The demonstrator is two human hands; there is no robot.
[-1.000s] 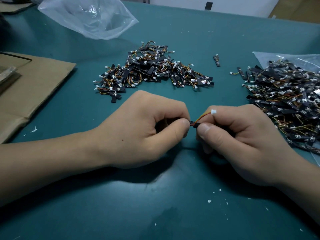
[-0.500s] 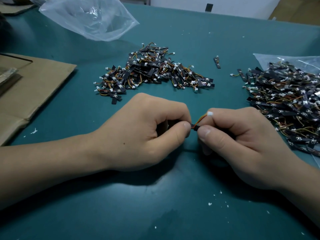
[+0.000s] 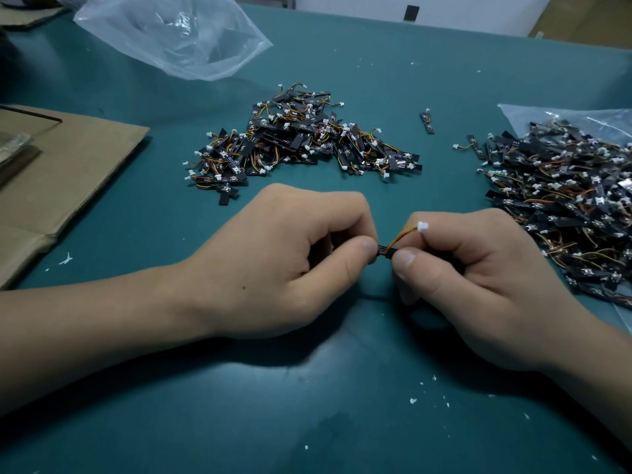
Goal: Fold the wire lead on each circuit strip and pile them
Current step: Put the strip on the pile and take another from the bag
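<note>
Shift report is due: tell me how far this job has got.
Looks done: the smaller heap of black circuit strips mid-table. In hand: left hand and right hand pinch one black strip, its orange-yellow wire lead sticking up. Left: the larger heap on the clear plastic bag at right.

worktop: teal-green matte worktop [image 3: 342,422], scattered white flecks | far wall: plain white wall [image 3: 461,12], small dark rectangular plate [image 3: 411,12] on it | light: dim, soft sheen on worktop

The strip [image 3: 384,250] is mostly hidden inside the left hand [image 3: 284,258] and right hand [image 3: 478,278]; the right pile [image 3: 561,200] is cut off.
</note>
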